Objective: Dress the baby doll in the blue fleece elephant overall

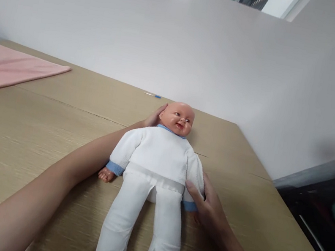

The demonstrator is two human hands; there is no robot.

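Observation:
A baby doll [157, 158] in a white suit with blue cuffs lies on its back on the wooden table [25, 131], head pointing away from me. My left hand [153, 119] reaches behind the doll's head and cups it; only a thumb and part of the palm show. My right hand [206, 202] rests at the doll's left hip and sleeve, thumb over the white fabric, fingers wrapped around the doll's arm and side.
A pink cloth [0, 65] lies spread at the table's far left. A small pen [153, 95] sits near the back edge by the white wall. The table's right edge drops off beside dark furniture [328, 199].

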